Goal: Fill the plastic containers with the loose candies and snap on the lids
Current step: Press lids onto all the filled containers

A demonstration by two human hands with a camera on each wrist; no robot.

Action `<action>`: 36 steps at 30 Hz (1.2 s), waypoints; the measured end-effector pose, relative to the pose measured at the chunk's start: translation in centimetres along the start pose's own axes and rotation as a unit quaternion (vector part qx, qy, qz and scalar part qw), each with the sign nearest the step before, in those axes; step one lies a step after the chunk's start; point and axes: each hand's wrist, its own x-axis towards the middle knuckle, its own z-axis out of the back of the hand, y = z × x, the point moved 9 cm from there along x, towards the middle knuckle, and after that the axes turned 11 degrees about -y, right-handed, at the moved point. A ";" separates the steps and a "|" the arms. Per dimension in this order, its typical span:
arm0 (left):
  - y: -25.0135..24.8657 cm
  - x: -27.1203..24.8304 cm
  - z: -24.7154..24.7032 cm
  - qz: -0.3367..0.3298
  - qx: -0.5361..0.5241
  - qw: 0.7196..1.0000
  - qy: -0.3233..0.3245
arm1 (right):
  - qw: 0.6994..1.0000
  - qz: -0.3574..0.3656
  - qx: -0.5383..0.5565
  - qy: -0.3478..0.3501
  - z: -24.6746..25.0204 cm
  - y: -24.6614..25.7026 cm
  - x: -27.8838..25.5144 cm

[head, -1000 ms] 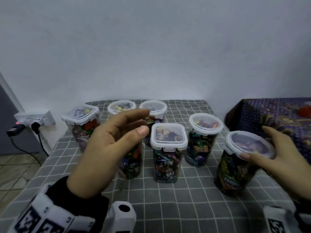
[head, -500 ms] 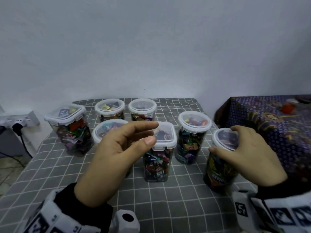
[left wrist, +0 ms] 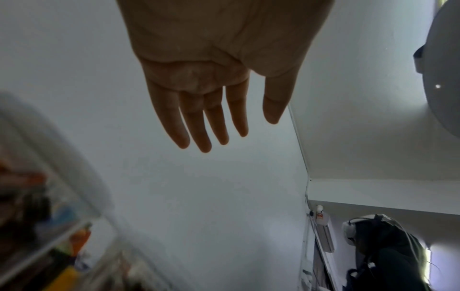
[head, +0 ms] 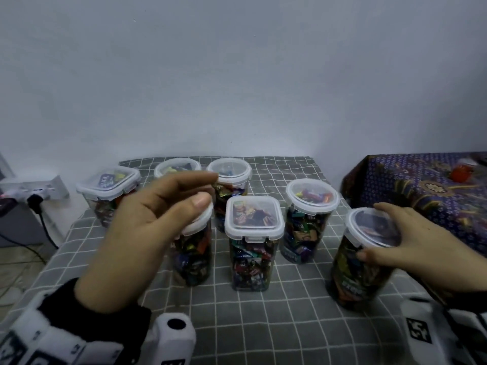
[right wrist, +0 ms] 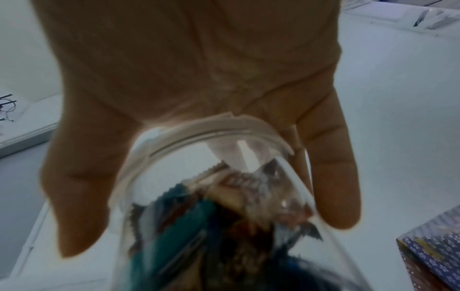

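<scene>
I see my right hand [head: 411, 248] at the right of the head view, wrapped over the lid [head: 374, 227] of a round jar [head: 355, 275] full of candies [head: 353, 270]; thumb on the near side, fingers over the far rim. The right wrist view shows the same grip from below, palm on the lid [right wrist: 199, 133], thumb and a finger down either side of the jar [right wrist: 224, 226]. That jar stands on the checked cloth [head: 263, 325] at the lower right.

My left hand [head: 147, 233] hangs in the air at centre left, holding nothing, fingers loosely extended, as the left wrist view confirms [left wrist: 211, 78]. Behind it stands another round jar [head: 195, 254], partly hidden.

A square jar [head: 253, 243] sits in the middle of the frame, lid on. Four more lidded jars stand behind, toward the wall [head: 237, 75].
</scene>
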 end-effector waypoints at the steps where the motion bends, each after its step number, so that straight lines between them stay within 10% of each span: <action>1: -0.4 0.5 0.9 -0.008 0.005 1.000 -0.014 | 1.000 0.006 -0.013 0.001 0.2 -0.3 0.4; 21: 0.0 5.8 10.1 -0.062 0.150 0.982 -0.098 | 0.995 -0.039 -0.040 -0.084 0.7 -4.2 13.5; 36: 10.7 11.9 21.0 0.051 0.438 0.894 -0.081 | 0.997 0.021 -0.019 -0.069 -3.8 3.9 26.8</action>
